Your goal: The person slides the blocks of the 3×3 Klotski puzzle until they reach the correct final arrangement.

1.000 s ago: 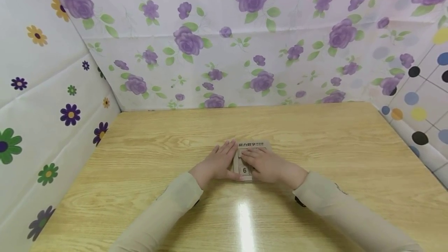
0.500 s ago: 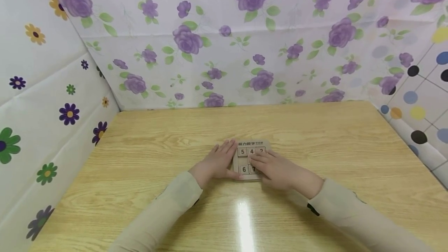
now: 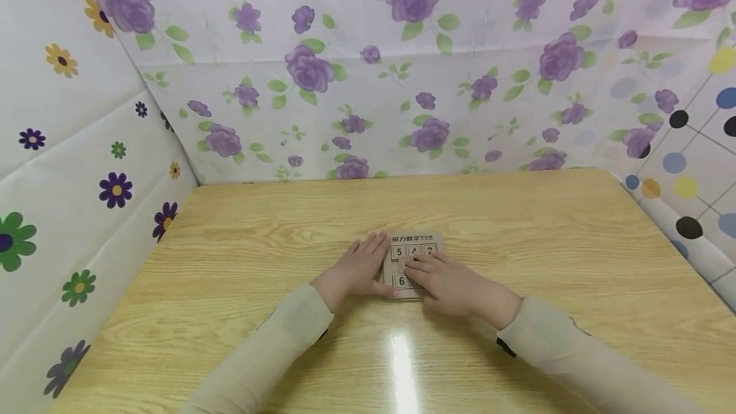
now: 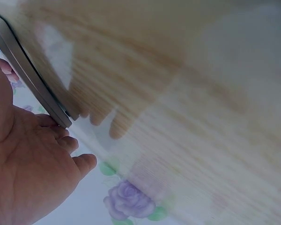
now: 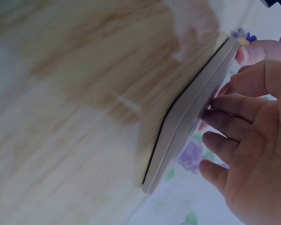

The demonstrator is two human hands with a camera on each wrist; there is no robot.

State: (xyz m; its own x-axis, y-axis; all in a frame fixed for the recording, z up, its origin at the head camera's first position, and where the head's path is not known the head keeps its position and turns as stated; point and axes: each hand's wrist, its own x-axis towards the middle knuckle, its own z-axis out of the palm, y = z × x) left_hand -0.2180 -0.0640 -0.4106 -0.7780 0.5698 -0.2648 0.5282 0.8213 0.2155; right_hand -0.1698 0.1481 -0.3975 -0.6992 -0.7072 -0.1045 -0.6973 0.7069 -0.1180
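Observation:
A pale wooden sliding number puzzle lies flat on the table. Its top row reads 5, 4 and 2, and a 6 tile sits at the lower left. A gap shows at the left of the middle row. My left hand braces the puzzle's left edge with straight fingers, its thumb at the lower left corner. My right hand reaches over from the right, extended fingertips touching the middle tiles and covering most of the right side. In the right wrist view, the puzzle's side stands beside the fingers.
The glossy wood-grain table extends around the puzzle on all sides. Behind it hangs a purple-flowered cloth. A daisy-print cloth bounds the left, and a dotted cloth the right.
The right hand first drew back to the right, uncovering the top row, then shifted slightly left over the middle tiles. The left hand and the puzzle board have stayed in place.

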